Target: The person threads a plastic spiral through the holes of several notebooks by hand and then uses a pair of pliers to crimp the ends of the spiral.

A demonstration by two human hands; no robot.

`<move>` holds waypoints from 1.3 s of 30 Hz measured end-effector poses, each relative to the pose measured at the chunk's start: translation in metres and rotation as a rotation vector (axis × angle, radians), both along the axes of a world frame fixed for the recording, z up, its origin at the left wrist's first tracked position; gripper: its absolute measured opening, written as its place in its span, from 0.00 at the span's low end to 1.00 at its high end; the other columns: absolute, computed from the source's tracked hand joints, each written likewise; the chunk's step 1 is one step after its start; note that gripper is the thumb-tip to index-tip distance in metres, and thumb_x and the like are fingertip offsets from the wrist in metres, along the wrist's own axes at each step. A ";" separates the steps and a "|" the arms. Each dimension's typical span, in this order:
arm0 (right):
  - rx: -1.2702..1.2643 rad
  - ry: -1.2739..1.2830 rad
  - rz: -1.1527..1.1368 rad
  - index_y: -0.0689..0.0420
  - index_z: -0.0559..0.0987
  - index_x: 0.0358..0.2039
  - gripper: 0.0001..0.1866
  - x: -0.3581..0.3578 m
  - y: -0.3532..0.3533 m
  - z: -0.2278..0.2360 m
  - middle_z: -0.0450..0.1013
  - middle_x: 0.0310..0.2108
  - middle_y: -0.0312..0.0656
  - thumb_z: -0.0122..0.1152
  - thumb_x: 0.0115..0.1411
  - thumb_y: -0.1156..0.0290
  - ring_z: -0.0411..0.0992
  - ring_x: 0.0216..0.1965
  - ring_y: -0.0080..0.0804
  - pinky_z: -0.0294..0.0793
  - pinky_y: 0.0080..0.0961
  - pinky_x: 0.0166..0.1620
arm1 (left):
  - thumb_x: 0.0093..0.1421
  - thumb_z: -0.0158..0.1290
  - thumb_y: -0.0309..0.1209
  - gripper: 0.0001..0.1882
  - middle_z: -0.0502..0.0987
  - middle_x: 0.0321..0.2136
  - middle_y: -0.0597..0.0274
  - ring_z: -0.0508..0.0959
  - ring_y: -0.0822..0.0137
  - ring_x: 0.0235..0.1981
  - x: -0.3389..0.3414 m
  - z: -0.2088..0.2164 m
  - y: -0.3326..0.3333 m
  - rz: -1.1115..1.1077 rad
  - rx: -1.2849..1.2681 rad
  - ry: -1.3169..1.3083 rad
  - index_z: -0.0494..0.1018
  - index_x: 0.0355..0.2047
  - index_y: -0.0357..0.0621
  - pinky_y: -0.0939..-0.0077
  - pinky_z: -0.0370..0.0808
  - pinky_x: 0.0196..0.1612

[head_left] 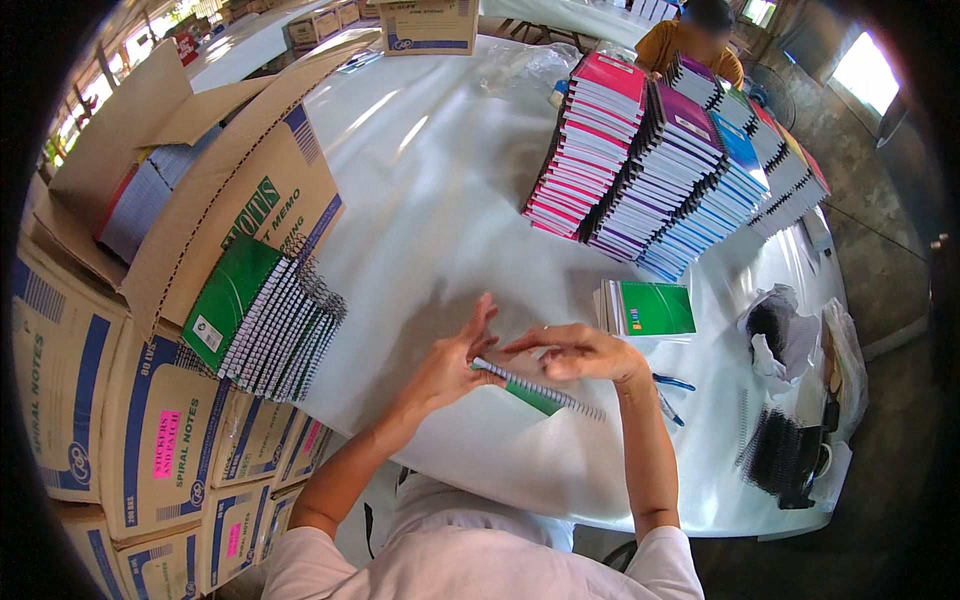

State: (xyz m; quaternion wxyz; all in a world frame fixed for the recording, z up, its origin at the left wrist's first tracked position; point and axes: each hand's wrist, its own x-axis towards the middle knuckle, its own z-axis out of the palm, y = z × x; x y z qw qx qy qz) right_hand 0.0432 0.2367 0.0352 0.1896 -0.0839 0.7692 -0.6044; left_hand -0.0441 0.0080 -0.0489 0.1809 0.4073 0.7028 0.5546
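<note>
My left hand (455,365) holds the upper left end of a green spiral notebook (532,394), its fingers pointing upward. The notebook is tilted edge-on just above the table. A spiral wire coil (545,388) runs along its edge, and the coil's tail sticks out past the lower right end. Over the coil is my right hand (585,353), its index finger stretched toward my left hand and the other fingers loosely bent. I see nothing held in it. Blue-handled pliers (672,396) lie right of my right wrist, near a short stack of green-covered pads (655,308).
Tall stacks of pink, purple and blue spiral notebooks (640,160) stand at the back right. Green notebooks (265,310) pile up at left beside an open carton (250,200) and stacked cartons (160,430). Black coils (775,450) lie at right. Another person (700,45) sits behind the stacks.
</note>
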 end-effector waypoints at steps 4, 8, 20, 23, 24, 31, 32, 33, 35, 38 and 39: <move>0.039 0.030 0.028 0.58 0.76 0.56 0.36 0.003 -0.002 -0.005 0.74 0.51 0.46 0.63 0.55 0.43 0.71 0.51 0.39 0.69 0.32 0.53 | 0.46 0.69 0.30 0.62 0.61 0.64 0.44 0.71 0.51 0.59 0.002 0.002 -0.004 -0.054 -0.069 -0.089 0.36 0.71 0.58 0.63 0.75 0.57; 0.168 0.039 0.014 0.54 0.76 0.56 0.32 0.004 -0.011 -0.006 0.74 0.49 0.45 0.62 0.57 0.45 0.72 0.49 0.39 0.70 0.34 0.53 | 0.47 0.69 0.29 0.61 0.63 0.63 0.44 0.69 0.52 0.61 0.006 0.000 -0.004 -0.027 0.006 -0.042 0.37 0.71 0.55 0.64 0.75 0.56; 0.118 0.086 -0.009 0.54 0.78 0.53 0.29 0.026 0.002 -0.005 0.75 0.48 0.46 0.62 0.58 0.46 0.73 0.48 0.37 0.72 0.32 0.50 | 0.51 0.64 0.21 0.57 0.53 0.69 0.50 0.65 0.57 0.64 0.005 -0.008 -0.002 -0.199 0.036 -0.074 0.38 0.71 0.58 0.63 0.70 0.62; 0.287 -0.020 -0.015 0.54 0.78 0.54 0.31 0.018 -0.003 -0.003 0.76 0.48 0.47 0.60 0.58 0.45 0.74 0.47 0.37 0.71 0.32 0.51 | 0.51 0.64 0.20 0.59 0.52 0.69 0.50 0.65 0.55 0.64 0.009 -0.005 -0.003 -0.140 0.008 -0.190 0.34 0.71 0.59 0.64 0.69 0.62; 0.217 0.010 -0.009 0.54 0.78 0.54 0.31 0.018 -0.003 -0.005 0.76 0.48 0.46 0.60 0.58 0.45 0.74 0.47 0.37 0.72 0.32 0.51 | 0.51 0.65 0.23 0.59 0.51 0.69 0.48 0.65 0.53 0.63 0.008 -0.005 -0.003 -0.143 -0.003 -0.164 0.33 0.71 0.58 0.63 0.70 0.62; 0.314 0.071 -0.035 0.56 0.78 0.54 0.33 0.011 -0.013 -0.009 0.76 0.46 0.48 0.61 0.57 0.43 0.74 0.43 0.41 0.73 0.34 0.49 | 0.53 0.65 0.31 0.57 0.53 0.68 0.46 0.66 0.53 0.63 0.010 -0.010 -0.007 -0.115 0.017 -0.221 0.35 0.71 0.53 0.64 0.69 0.62; 0.352 0.073 -0.053 0.57 0.78 0.54 0.33 0.012 -0.012 -0.011 0.75 0.46 0.48 0.61 0.57 0.43 0.74 0.43 0.42 0.73 0.34 0.49 | 0.54 0.64 0.33 0.54 0.54 0.68 0.48 0.66 0.55 0.63 0.010 -0.010 -0.008 -0.108 0.047 -0.297 0.37 0.71 0.52 0.65 0.69 0.62; 0.404 0.069 -0.077 0.57 0.78 0.54 0.33 0.015 -0.011 -0.011 0.75 0.46 0.49 0.61 0.57 0.43 0.74 0.44 0.42 0.73 0.34 0.49 | 0.56 0.63 0.33 0.49 0.57 0.67 0.50 0.67 0.57 0.63 0.009 -0.008 -0.008 -0.147 0.024 -0.207 0.43 0.70 0.51 0.67 0.69 0.61; 0.507 0.061 -0.129 0.57 0.78 0.54 0.33 0.024 -0.008 -0.010 0.75 0.48 0.50 0.62 0.57 0.44 0.73 0.45 0.43 0.73 0.35 0.50 | 0.59 0.61 0.35 0.39 0.64 0.64 0.53 0.68 0.63 0.62 0.006 0.003 -0.010 -0.228 -0.024 -0.026 0.55 0.68 0.48 0.69 0.70 0.60; 0.524 0.116 -0.223 0.57 0.77 0.55 0.33 0.042 -0.002 -0.023 0.73 0.51 0.52 0.61 0.59 0.44 0.73 0.47 0.44 0.73 0.36 0.51 | 0.61 0.58 0.32 0.26 0.71 0.60 0.56 0.67 0.67 0.62 0.005 0.020 -0.010 -0.330 0.009 -0.084 0.68 0.60 0.41 0.68 0.64 0.64; 0.493 0.186 -0.297 0.57 0.76 0.55 0.32 0.049 -0.003 -0.025 0.73 0.51 0.52 0.62 0.59 0.46 0.72 0.49 0.45 0.72 0.37 0.52 | 0.61 0.58 0.32 0.25 0.73 0.57 0.56 0.69 0.66 0.61 0.004 0.036 -0.015 -0.275 -0.024 -0.129 0.70 0.58 0.40 0.68 0.65 0.64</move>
